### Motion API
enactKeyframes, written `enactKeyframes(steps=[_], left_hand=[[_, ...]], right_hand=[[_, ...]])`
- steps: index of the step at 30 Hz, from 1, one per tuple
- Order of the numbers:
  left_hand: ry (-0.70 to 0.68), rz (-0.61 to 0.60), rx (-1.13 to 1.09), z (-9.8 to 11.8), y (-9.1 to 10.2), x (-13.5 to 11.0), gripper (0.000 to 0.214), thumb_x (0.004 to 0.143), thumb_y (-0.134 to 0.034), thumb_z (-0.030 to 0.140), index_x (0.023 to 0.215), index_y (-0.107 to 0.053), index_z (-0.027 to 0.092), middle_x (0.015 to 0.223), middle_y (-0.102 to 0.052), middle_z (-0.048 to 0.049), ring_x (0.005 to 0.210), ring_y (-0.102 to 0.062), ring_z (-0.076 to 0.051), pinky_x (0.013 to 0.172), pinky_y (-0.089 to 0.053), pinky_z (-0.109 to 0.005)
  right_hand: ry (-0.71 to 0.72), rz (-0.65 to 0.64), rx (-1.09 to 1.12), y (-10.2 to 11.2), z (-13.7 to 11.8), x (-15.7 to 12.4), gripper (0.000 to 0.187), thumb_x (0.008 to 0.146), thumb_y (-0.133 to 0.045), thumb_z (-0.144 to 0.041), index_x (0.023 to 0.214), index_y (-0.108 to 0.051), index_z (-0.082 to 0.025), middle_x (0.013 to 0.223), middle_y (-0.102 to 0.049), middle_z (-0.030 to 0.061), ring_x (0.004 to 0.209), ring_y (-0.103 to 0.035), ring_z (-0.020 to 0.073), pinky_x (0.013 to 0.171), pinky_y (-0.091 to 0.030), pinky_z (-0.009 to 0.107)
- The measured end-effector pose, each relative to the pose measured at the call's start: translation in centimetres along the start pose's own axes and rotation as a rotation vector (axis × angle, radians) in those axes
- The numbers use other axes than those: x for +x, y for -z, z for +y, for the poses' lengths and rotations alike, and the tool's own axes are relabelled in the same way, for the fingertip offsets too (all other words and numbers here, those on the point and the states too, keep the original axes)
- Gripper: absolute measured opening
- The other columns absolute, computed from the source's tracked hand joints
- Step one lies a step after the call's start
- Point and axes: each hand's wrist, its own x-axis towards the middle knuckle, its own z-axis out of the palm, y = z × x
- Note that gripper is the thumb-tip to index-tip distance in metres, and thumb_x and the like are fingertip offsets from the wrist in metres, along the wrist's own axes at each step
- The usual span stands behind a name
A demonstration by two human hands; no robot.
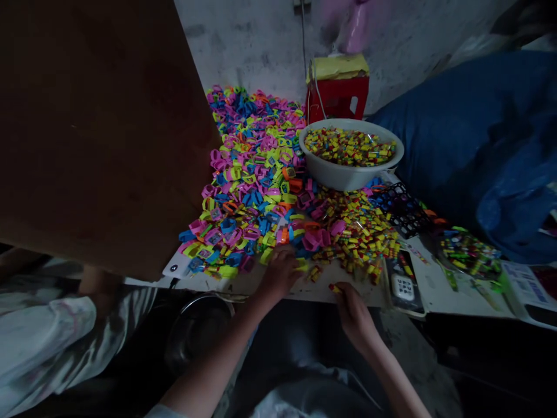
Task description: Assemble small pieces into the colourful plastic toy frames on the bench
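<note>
My left hand (282,271) is at the near edge of a pile of plastic toy watches (252,197) in pink, blue, yellow-green and orange. Its fingers are curled, and a yellow-green toy watch (301,265) shows at their right side; the grip is partly hidden and blurred. Lower and to the right, my right hand (353,312) pinches a small red-and-yellow wrapped piece (334,288) between thumb and finger, just over the table edge. In front of it spreads a heap of similar red-and-yellow pieces (363,232).
A white basin (343,177) full of the small pieces stands behind the heap, before a red stool (337,96). At left rises a large cardboard box (96,133), with another person's sleeve (65,319) below. At right are a phone (404,284), black grid tray (400,209) and blue sack (461,139).
</note>
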Motion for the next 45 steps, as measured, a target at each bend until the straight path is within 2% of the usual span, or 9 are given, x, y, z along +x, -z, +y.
enactKeyframes(steps=[7, 14, 20, 24, 28, 32, 37, 41, 45], left_hand=[[0.095, 0.023, -0.410, 1.2, 0.4, -1.9, 0.025, 0.082, -0.068, 0.029, 0.103, -0.058, 0.019, 0.103, -0.066, -0.0057, 0.096, -0.065, -0.019, 0.087, -0.050, -0.034], [0.419, 0.018, -0.991, 2.1, 0.1, -2.4, 0.068, 0.052, -0.090, 0.048, 0.100, -0.055, 0.017, 0.093, -0.066, -0.0028, 0.086, -0.065, -0.017, 0.075, -0.050, -0.027], [0.421, -0.049, -1.089, 3.3, 0.8, -3.8, 0.069, 0.043, -0.095, 0.040, 0.094, -0.054, 0.017, 0.085, -0.065, 0.0008, 0.079, -0.063, -0.014, 0.071, -0.047, -0.024], [0.379, -0.163, -1.186, 4.2, 1.0, -4.6, 0.065, 0.055, -0.091, 0.041, 0.107, -0.062, 0.017, 0.106, -0.069, -0.0066, 0.099, -0.065, -0.021, 0.087, -0.049, -0.030], [0.392, -0.089, -1.304, 5.5, 0.2, -5.2, 0.062, 0.066, -0.085, 0.043, 0.119, -0.064, 0.018, 0.120, -0.068, -0.0113, 0.114, -0.062, -0.027, 0.100, -0.046, -0.038], [0.352, -0.051, -1.394, 6.5, -0.1, -5.5, 0.056, 0.077, -0.076, 0.043, 0.126, -0.062, 0.019, 0.123, -0.066, -0.0110, 0.119, -0.058, -0.027, 0.108, -0.040, -0.041], [0.282, -0.036, -1.114, 7.0, 1.6, -5.6, 0.048, 0.082, -0.071, 0.039, 0.125, -0.061, 0.022, 0.119, -0.062, -0.0090, 0.110, -0.061, -0.021, 0.099, -0.047, -0.034], [0.106, 0.038, -0.765, 7.6, 2.9, -5.6, 0.040, 0.081, -0.071, 0.029, 0.120, -0.065, 0.021, 0.120, -0.058, -0.0098, 0.114, -0.059, -0.022, 0.097, -0.049, -0.031], [0.094, 0.008, -0.466, 8.4, 3.9, -5.7, 0.042, 0.079, -0.069, 0.021, 0.121, -0.064, 0.022, 0.117, -0.066, -0.0074, 0.109, -0.062, -0.021, 0.098, -0.049, -0.031]], right_hand=[[0.084, -0.059, 0.098, -1.6, -2.6, 0.8, 0.036, 0.096, -0.045, -0.027, 0.130, -0.051, -0.020, 0.121, -0.066, 0.0122, 0.109, -0.065, 0.0213, 0.085, -0.056, 0.034], [0.131, -0.106, 0.219, -2.6, -3.7, 1.1, 0.028, 0.096, -0.046, -0.024, 0.122, -0.056, -0.020, 0.115, -0.068, 0.0112, 0.107, -0.065, 0.0195, 0.088, -0.054, 0.033], [0.070, -0.185, 0.307, -1.3, -4.4, 0.4, 0.028, 0.097, -0.048, -0.032, 0.122, -0.053, -0.021, 0.112, -0.067, 0.0096, 0.100, -0.065, 0.0192, 0.084, -0.052, 0.030], [-0.059, -0.184, 0.510, -1.3, -5.0, 0.4, 0.021, 0.095, -0.050, -0.042, 0.102, -0.053, -0.022, 0.088, -0.063, 0.0029, 0.079, -0.060, 0.0156, 0.072, -0.050, 0.025], [-0.191, -0.117, 0.746, -1.7, -6.0, 0.4, 0.029, 0.095, -0.047, -0.053, 0.092, -0.051, -0.024, 0.077, -0.054, -0.0009, 0.069, -0.052, 0.0138, 0.065, -0.047, 0.024], [-0.211, -0.145, 0.756, -1.2, -6.4, 0.2, 0.027, 0.097, -0.046, -0.050, 0.098, -0.053, -0.024, 0.084, -0.058, 0.0008, 0.076, -0.056, 0.0143, 0.068, -0.048, 0.023], [-0.099, -0.048, 0.466, 1.3, -6.0, 0.4, 0.021, 0.099, -0.044, -0.037, 0.112, -0.055, -0.024, 0.094, -0.066, 0.0034, 0.082, -0.062, 0.0144, 0.072, -0.049, 0.022], [0.019, -0.013, 0.242, 2.9, -6.4, 1.1, 0.014, 0.096, -0.049, -0.027, 0.107, -0.058, -0.023, 0.093, -0.069, 0.0029, 0.079, -0.064, 0.0141, 0.070, -0.051, 0.022], [0.128, -0.014, 0.160, 3.3, -7.1, 1.6, 0.014, 0.094, -0.049, -0.019, 0.104, -0.059, -0.024, 0.092, -0.069, 0.0021, 0.081, -0.066, 0.0139, 0.072, -0.052, 0.022]])
